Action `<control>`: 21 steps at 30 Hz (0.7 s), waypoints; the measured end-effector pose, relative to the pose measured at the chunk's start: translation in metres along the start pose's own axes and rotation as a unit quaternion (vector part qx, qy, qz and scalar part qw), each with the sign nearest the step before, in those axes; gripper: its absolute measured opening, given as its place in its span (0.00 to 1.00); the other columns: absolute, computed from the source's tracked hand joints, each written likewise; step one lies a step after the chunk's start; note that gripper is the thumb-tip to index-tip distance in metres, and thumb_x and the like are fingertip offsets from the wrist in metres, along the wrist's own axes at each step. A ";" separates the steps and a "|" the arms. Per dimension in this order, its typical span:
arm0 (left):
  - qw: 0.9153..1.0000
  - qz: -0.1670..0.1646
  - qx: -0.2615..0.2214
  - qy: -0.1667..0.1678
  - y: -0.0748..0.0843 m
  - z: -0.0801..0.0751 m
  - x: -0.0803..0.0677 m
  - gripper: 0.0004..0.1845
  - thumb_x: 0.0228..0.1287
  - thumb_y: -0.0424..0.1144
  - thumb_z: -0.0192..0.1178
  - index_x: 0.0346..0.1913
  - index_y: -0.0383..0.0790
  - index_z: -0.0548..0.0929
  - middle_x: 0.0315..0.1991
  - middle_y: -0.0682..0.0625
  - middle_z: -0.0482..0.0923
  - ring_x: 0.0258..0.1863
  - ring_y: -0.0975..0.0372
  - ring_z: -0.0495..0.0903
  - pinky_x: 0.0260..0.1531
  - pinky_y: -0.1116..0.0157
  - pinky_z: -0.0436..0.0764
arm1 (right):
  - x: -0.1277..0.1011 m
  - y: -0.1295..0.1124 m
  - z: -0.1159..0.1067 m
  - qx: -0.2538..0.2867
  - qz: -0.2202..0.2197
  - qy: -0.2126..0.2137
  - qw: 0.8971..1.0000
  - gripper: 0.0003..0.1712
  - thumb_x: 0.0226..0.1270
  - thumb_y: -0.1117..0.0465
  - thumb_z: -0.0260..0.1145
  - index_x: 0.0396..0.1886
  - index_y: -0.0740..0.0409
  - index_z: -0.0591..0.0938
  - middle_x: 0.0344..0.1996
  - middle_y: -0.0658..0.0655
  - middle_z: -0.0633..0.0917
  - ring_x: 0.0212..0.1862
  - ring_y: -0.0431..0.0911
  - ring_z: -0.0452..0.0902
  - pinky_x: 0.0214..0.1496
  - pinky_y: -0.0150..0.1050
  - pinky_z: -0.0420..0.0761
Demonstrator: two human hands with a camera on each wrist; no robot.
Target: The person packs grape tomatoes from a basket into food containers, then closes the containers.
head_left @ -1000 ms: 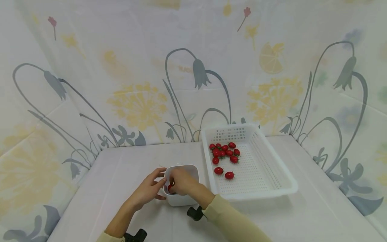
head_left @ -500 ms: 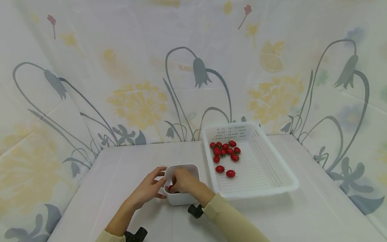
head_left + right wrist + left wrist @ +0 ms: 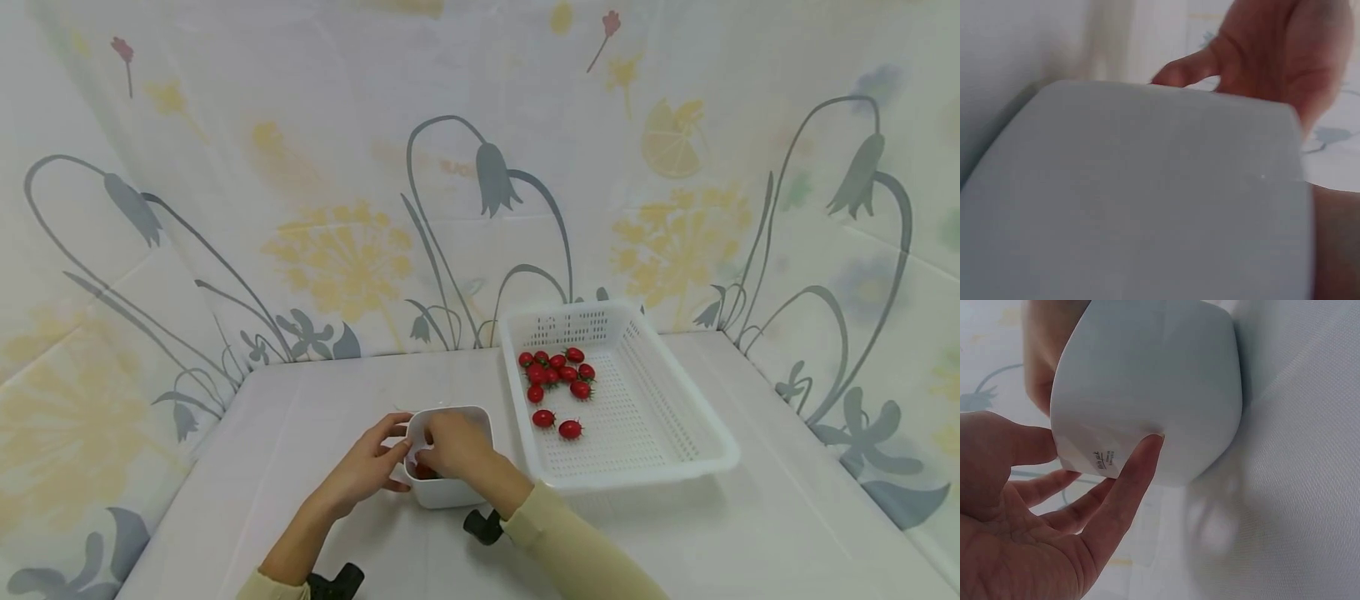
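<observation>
A white square cup (image 3: 450, 497) stands on the table near the front. My left hand (image 3: 372, 465) holds its left side; in the left wrist view the thumb and a fingertip (image 3: 1150, 442) press on the cup's wall (image 3: 1147, 375). My right hand (image 3: 452, 444) reaches over the rim into the cup with its fingers bent down. A red cherry tomato (image 3: 423, 472) shows inside the cup under those fingers; whether they grip it is hidden. The right wrist view shows only the cup's wall (image 3: 1147, 200) and my right hand (image 3: 1282, 59) above it.
A white perforated basket (image 3: 637, 480) sits right of the cup and holds several cherry tomatoes (image 3: 558, 377) at its far left. A flower-print cloth covers the table and hangs behind and at both sides. Black wrist mounts (image 3: 480, 527) sit under both forearms.
The tomato seen at my right fingertips now shows lower and darker inside the cup. Both hands stay at the cup. The view has shifted slightly.
</observation>
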State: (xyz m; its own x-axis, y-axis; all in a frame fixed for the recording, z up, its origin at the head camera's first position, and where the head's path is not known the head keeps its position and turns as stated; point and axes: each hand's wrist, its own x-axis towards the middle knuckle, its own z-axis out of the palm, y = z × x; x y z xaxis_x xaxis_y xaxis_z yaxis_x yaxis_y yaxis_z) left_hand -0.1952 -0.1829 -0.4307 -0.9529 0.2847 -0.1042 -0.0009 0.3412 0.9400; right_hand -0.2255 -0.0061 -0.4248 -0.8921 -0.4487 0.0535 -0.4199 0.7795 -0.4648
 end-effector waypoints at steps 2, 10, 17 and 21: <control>1.000 -0.002 0.001 0.001 0.000 0.000 0.000 0.22 0.79 0.35 0.53 0.71 0.41 0.68 0.69 0.32 0.67 0.54 0.44 0.81 0.35 0.53 0.90 | -0.003 -0.003 -0.005 -0.030 -0.004 0.009 0.999 0.11 0.65 0.52 0.73 0.29 0.50 0.82 0.20 0.43 0.77 0.26 0.38 0.70 0.28 0.33 0.70; 1.000 -0.006 0.002 0.008 0.001 0.000 -0.001 0.23 0.79 0.37 0.54 0.72 0.41 0.68 0.70 0.32 0.66 0.57 0.40 0.79 0.35 0.54 0.90 | -0.022 -0.015 -0.038 -0.057 -0.029 0.006 0.998 0.11 0.67 0.50 0.72 0.34 0.53 0.87 0.27 0.46 0.85 0.27 0.39 0.76 0.27 0.34 0.77; 1.000 -0.011 0.003 0.017 0.000 0.001 -0.001 0.22 0.78 0.37 0.54 0.71 0.43 0.69 0.69 0.34 0.68 0.56 0.41 0.79 0.34 0.54 0.90 | -0.033 -0.018 -0.069 -0.001 -0.025 -0.030 0.999 0.10 0.68 0.53 0.71 0.37 0.54 0.87 0.26 0.45 0.83 0.28 0.39 0.75 0.26 0.34 0.77; 1.000 -0.012 0.003 0.014 0.002 0.002 -0.001 0.22 0.79 0.36 0.54 0.72 0.42 0.69 0.69 0.33 0.67 0.56 0.41 0.80 0.34 0.54 0.90 | -0.036 -0.015 -0.082 -0.010 -0.030 -0.038 0.999 0.10 0.68 0.52 0.71 0.38 0.54 0.87 0.30 0.47 0.84 0.33 0.41 0.77 0.29 0.36 0.79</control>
State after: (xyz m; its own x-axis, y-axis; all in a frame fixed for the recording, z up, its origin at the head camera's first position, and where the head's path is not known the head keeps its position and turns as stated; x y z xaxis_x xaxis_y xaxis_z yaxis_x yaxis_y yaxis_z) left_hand -0.1931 -0.1807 -0.4292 -0.9606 0.2517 -0.1180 -0.0224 0.3528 0.9354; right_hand -0.2003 0.0339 -0.3471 -0.8498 -0.5270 0.0132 -0.4771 0.7581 -0.4446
